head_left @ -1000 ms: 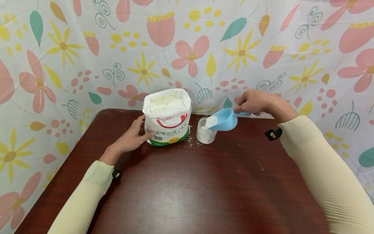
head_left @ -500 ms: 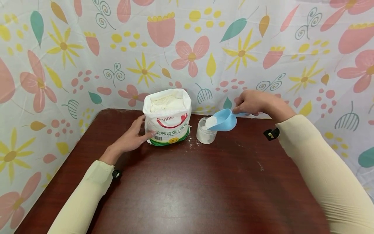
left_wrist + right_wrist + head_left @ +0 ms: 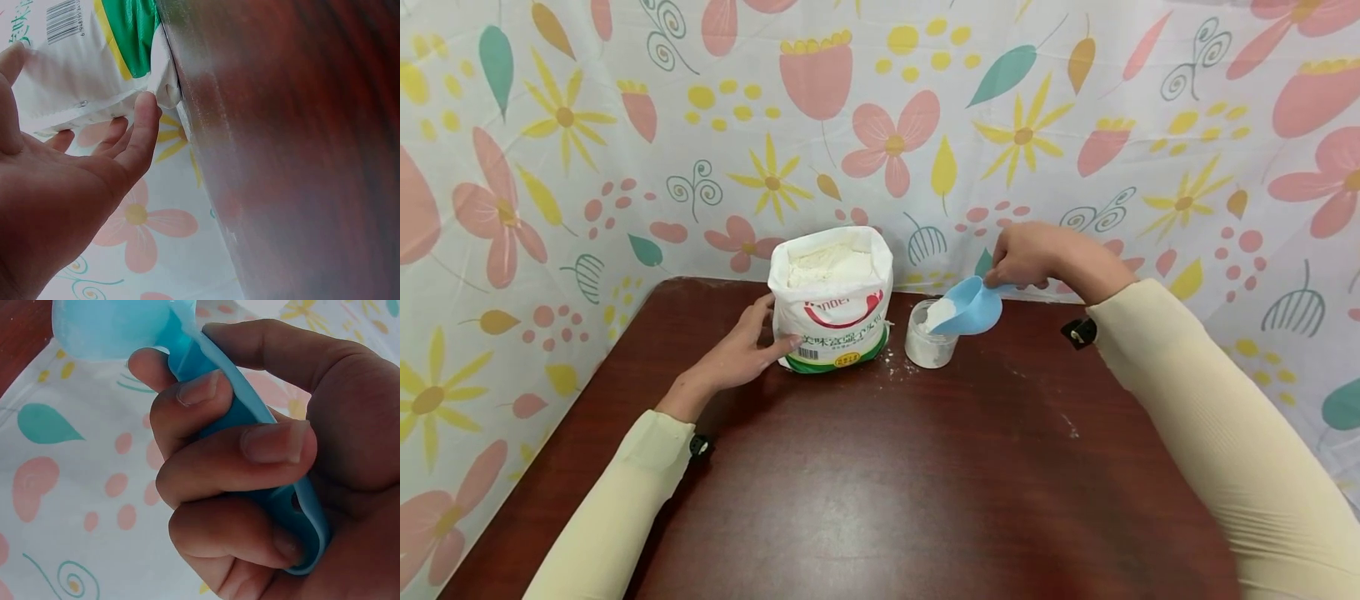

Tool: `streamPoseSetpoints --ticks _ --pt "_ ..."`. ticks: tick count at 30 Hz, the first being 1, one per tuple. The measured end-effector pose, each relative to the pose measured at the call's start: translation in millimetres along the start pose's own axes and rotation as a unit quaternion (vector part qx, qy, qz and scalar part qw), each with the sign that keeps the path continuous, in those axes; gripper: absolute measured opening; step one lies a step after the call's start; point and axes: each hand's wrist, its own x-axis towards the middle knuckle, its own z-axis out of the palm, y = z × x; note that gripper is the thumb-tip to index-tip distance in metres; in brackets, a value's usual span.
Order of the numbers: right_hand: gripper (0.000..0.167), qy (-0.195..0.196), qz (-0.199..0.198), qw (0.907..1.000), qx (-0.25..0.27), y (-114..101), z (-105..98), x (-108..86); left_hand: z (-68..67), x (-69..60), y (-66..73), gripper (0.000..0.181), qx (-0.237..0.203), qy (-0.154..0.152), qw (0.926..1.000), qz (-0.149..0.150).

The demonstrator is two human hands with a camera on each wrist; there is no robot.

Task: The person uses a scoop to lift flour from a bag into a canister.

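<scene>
My right hand (image 3: 1028, 260) grips the handle of a light blue scoop (image 3: 973, 310), fingers wrapped round it in the right wrist view. White flour lies on the scoop's front, its lip tilted down at the mouth of a small clear jar (image 3: 929, 343). The jar holds white flour. To its left stands an opened white bag of flour (image 3: 831, 312), upright, with a green and yellow band at its base. My left hand (image 3: 741, 348) rests against the bag's left side, thumb on the front. The left wrist view has its fingers (image 3: 145, 128) extended and only slightly bent along the bag.
Spilled flour (image 3: 895, 367) dots the brown table (image 3: 865, 483) between the bag and the jar, with faint streaks farther right. A flower-patterned cloth (image 3: 891, 108) hangs behind the table and along its left side, close to the bag and the right hand.
My right hand and the blue scoop have moved slightly left, bringing the scoop a little farther over the jar. My left hand, the bag and the jar stay in place.
</scene>
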Motion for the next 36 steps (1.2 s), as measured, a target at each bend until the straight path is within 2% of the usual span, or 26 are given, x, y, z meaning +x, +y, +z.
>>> streamPoseSetpoints --ticks 8,15,18,21,26,30,36 --pt "0.031 -0.021 0.008 0.9992 -0.032 -15.8 -12.8 4.7 -0.2 0.4 -1.0 0.094 0.003 0.000 1.0000 -0.003" --pt "0.024 -0.045 0.048 0.9959 -0.063 -33.6 -21.4 11.2 0.4 -0.2 -3.5 0.094 -0.005 -0.002 1.0000 0.000" --pt "0.019 -0.052 0.069 0.9947 -0.056 -37.6 -24.0 14.0 0.2 0.1 -2.9 0.094 -0.006 0.000 1.0000 -0.002" --pt "0.026 -0.058 0.076 0.9947 -0.036 -39.8 -26.7 16.0 0.0 0.4 -1.6 0.093 -0.004 0.000 1.0000 0.000" --pt "0.011 -0.083 0.066 0.9938 -0.035 -42.5 -30.7 18.0 0.1 0.4 0.0 0.094 0.007 0.000 1.0000 -0.002" --pt "0.018 -0.090 0.061 0.9926 -0.055 -48.4 -35.2 20.7 -0.2 -0.2 1.0 0.094 0.007 0.002 1.0000 -0.004" --pt "0.025 -0.092 0.077 0.9904 -0.070 -59.9 -41.5 24.4 0.7 -0.5 1.7 0.094 0.002 0.001 1.0000 -0.006"
